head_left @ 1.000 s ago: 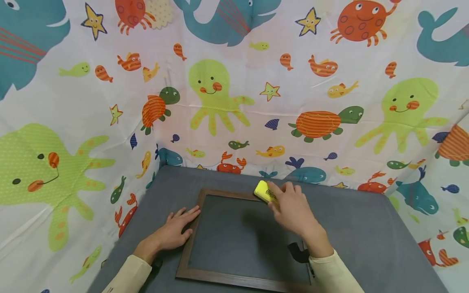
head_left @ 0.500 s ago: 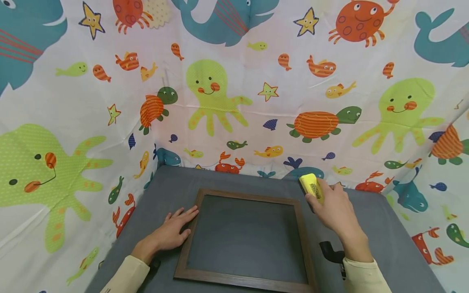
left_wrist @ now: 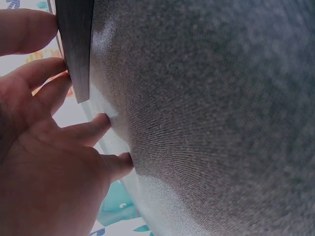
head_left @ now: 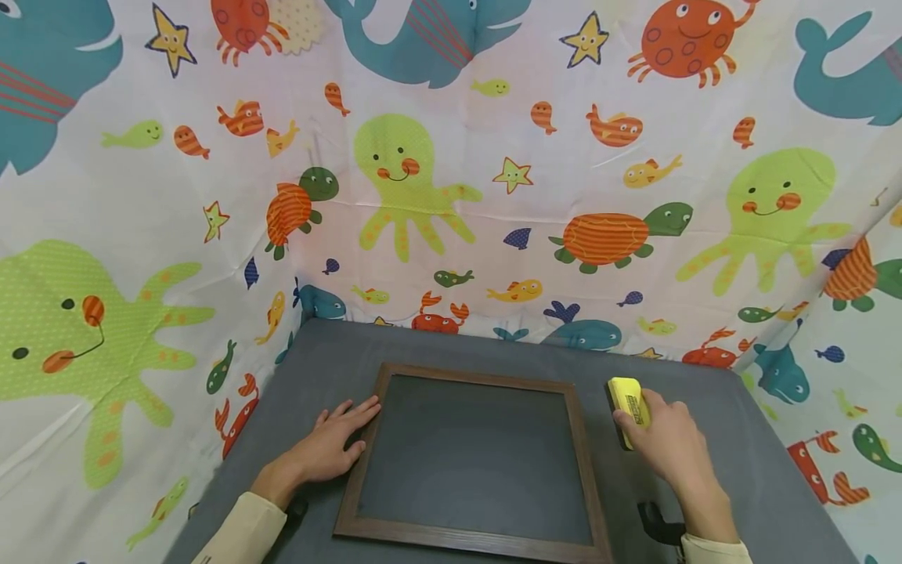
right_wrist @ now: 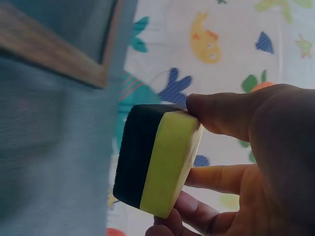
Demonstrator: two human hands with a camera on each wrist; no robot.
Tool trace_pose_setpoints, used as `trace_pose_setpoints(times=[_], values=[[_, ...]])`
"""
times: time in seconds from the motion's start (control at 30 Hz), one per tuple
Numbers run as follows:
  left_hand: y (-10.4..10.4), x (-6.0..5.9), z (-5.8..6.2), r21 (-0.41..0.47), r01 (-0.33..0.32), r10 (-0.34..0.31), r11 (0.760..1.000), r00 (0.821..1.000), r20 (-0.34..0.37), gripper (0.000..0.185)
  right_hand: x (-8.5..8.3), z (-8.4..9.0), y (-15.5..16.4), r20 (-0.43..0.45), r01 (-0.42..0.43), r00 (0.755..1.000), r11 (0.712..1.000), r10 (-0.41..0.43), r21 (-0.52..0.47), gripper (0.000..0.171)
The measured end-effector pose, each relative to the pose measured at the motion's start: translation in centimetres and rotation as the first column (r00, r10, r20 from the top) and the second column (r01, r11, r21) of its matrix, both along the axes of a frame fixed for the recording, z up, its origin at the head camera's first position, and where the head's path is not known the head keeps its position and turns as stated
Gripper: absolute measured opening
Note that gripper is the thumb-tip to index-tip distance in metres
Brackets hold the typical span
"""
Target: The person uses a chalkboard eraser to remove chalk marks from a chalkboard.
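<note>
Gripping a yellow eraser (head_left: 629, 401) in the right hand (head_left: 665, 446), thumb on one long side and fingers curled round the other. Seen from the right wrist, a dark felt face on the eraser (right_wrist: 157, 160), turned toward the grey table (head_left: 331, 352) and not toward the palm. Held off the board, just right of the far right part of the wooden frame (head_left: 579, 439), low over the table; hard to tell whether touching the cloth or a little above it.

Resting the left hand (head_left: 331, 450) flat on the table at the near left, fingers straight and spread, holding nothing, fingertips against the left rail of the frame (left_wrist: 76, 44). Pinning the framed chalkboard (head_left: 472, 458) in place, by the look of it. Lying flat in the middle of the table, dark slate showing no chalk marks that can be made out.

Behind and to both sides, a sea-creature curtain (head_left: 493, 196) with octopuses, turtles and crabs.

Judged from this: wiping apparently over, and now at the step of parking the eraser beside the board. Next, probably a matter of lowering it felt-down onto bare cloth clear of the frame, then loosening thumb and fingers without nudging the board; no need to lift the left hand until then.
</note>
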State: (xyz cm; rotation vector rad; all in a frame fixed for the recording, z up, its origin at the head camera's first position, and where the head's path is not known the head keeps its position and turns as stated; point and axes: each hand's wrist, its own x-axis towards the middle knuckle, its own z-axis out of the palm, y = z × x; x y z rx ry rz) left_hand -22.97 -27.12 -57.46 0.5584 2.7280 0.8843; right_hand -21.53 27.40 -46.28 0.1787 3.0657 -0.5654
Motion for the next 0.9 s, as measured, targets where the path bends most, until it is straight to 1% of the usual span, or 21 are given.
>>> trace_pose_setpoints(times=[0.2,0.5,0.7,0.9], values=[[0.1,0.2,0.3,0.003,0.0,0.0,1.0,1.0,0.008,0.069,0.4,-3.2,1.1,0.05,0.02,0.999,1.0,-0.02,-0.01,0.086],[0.1,0.1,0.1,0.0,0.0,0.0,1.0,1.0,0.007,0.069,0.8,-6.9,1.5,0.135,0.05,0.99,0.999,-0.047,-0.018,0.092],[0.2,0.1,0.1,0.0,-0.006,0.006,1.0,1.0,0.019,0.069,1.0,-8.3,1.6,0.182,0.069,0.981,0.997,-0.064,-0.022,0.095],[0.2,0.2,0.2,0.003,-0.012,0.012,1.0,1.0,0.021,0.069,0.9,-8.7,1.4,0.18,0.071,0.981,0.997,-0.068,-0.007,0.093]])
